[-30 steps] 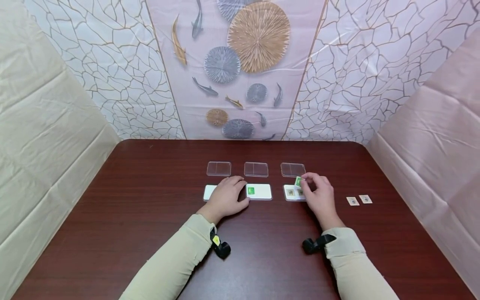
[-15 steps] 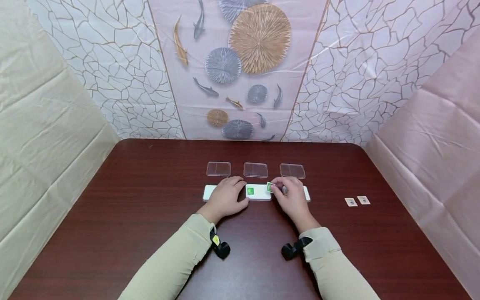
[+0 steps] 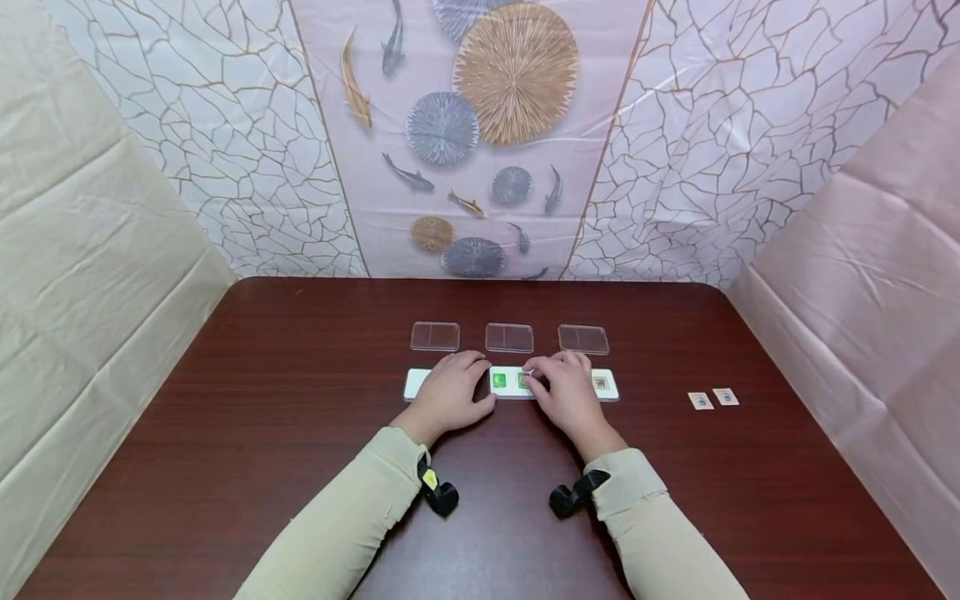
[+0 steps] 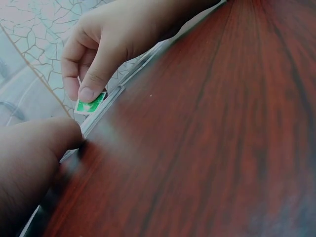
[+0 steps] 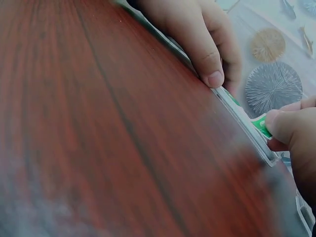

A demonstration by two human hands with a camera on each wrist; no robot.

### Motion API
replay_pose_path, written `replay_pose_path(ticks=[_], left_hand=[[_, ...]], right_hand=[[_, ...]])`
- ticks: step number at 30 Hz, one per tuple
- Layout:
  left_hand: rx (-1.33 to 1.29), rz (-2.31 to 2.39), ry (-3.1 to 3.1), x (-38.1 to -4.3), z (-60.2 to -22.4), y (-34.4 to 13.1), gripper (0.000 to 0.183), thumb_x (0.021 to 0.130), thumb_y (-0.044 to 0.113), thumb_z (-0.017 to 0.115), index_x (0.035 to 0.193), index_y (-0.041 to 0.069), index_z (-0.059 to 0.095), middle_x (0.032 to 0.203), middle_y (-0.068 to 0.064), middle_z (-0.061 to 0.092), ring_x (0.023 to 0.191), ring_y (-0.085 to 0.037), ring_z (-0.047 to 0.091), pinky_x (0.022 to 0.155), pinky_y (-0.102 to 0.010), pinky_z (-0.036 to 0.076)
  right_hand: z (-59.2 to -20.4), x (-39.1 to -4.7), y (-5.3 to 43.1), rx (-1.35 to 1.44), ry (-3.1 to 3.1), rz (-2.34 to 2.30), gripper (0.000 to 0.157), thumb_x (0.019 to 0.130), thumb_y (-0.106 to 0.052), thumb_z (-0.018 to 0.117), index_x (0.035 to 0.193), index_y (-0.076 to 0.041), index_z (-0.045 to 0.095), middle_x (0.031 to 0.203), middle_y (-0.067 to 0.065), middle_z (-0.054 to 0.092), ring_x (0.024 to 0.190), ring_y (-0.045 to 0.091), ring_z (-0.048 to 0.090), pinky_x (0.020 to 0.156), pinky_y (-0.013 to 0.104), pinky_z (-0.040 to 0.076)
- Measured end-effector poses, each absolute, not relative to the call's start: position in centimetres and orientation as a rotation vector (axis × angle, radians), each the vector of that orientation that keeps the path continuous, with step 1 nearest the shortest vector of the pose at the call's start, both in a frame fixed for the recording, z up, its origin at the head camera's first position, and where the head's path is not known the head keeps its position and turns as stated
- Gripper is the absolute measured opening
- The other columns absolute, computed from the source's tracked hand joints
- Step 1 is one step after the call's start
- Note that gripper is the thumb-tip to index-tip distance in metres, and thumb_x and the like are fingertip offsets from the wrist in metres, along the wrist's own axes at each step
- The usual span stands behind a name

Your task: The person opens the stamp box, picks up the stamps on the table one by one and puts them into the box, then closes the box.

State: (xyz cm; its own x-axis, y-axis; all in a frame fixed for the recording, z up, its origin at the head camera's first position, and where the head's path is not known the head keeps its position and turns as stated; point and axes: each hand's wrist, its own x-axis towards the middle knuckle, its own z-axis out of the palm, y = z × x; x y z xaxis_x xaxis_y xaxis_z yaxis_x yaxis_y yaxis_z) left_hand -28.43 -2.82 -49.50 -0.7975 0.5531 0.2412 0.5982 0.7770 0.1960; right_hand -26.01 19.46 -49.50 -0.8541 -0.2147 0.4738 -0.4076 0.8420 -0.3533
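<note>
Three white flat cases lie in a row on the table in the head view. A small green stamp (image 3: pixel 499 381) lies on the left part of the middle case (image 3: pixel 512 394). My left hand (image 3: pixel 446 392) grips that case's left end, thumb at the front corner and fingers at the back. Between thumb and fingertips my right hand (image 3: pixel 567 392) pinches a second green stamp (image 4: pixel 91 104), tilted over the case's right part. The left case (image 3: pixel 415 384) is partly behind my left hand. My right hand partly hides the right case (image 3: pixel 614 388), where a brownish stamp (image 3: pixel 601 383) shows.
Behind the cases lie three clear lids: a left lid (image 3: pixel 435 337), a middle lid (image 3: pixel 509 338) and a right lid (image 3: pixel 583 340). Two loose pale stamps, one nearer (image 3: pixel 701 402) and one farther (image 3: pixel 725 397), lie on the table's right side. A patterned cloth (image 3: pixel 480 125) hangs behind.
My right hand has carried the green stamp leftward from above the right case to the middle case and lowered it there. The left hand has stayed in place.
</note>
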Motion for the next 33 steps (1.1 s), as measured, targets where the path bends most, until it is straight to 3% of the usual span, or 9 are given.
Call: replay_pose_path(ticks=[14, 23, 27, 33], left_hand=[[-0.916, -0.398, -2.801, -28.49, -49.46, -2.79, 0.054, 0.091, 0.043, 0.063, 0.132, 0.008, 0.064, 0.136, -0.009, 0.06, 0.131, -0.025, 0.053, 0.114, -0.045, 0.037], [-0.928, -0.406, -2.788, -28.49, -49.5, -2.81, 0.053, 0.091, 0.042, 0.064, 0.13, 0.007, 0.064, 0.134, -0.009, 0.061, 0.13, -0.026, 0.053, 0.113, -0.044, 0.038], [-0.92, -0.39, -2.805, -28.52, -49.53, -2.78, 0.054, 0.091, 0.042, 0.063, 0.132, 0.007, 0.064, 0.136, -0.009, 0.06, 0.132, -0.025, 0.052, 0.114, -0.044, 0.037], [-0.927, -0.386, -2.802, -28.36, -49.46, -2.84, 0.057, 0.092, 0.043, 0.062, 0.134, 0.005, 0.062, 0.137, -0.01, 0.059, 0.133, -0.026, 0.051, 0.115, -0.044, 0.036]], right_hand=[[-49.67, -26.67, 19.48, 0.505, -2.572, 0.506, 0.02, 0.086, -0.02, 0.081, 0.103, -0.016, 0.071, 0.081, -0.004, 0.063, 0.096, 0.028, 0.054, 0.101, 0.054, 0.033], [-49.65, -26.58, 19.53, 0.523, -2.557, 0.486, 0.017, 0.086, -0.021, 0.081, 0.099, -0.016, 0.071, 0.08, -0.003, 0.061, 0.095, 0.029, 0.054, 0.099, 0.055, 0.034], [-49.75, -26.64, 19.58, 0.529, -2.544, 0.494, 0.014, 0.086, -0.02, 0.08, 0.097, -0.017, 0.071, 0.08, -0.003, 0.064, 0.094, 0.028, 0.054, 0.1, 0.054, 0.034], [-49.69, -26.45, 19.81, 0.529, -2.518, 0.516, 0.006, 0.092, -0.019, 0.074, 0.097, -0.017, 0.072, 0.094, 0.003, 0.074, 0.098, 0.031, 0.057, 0.101, 0.055, 0.034]])
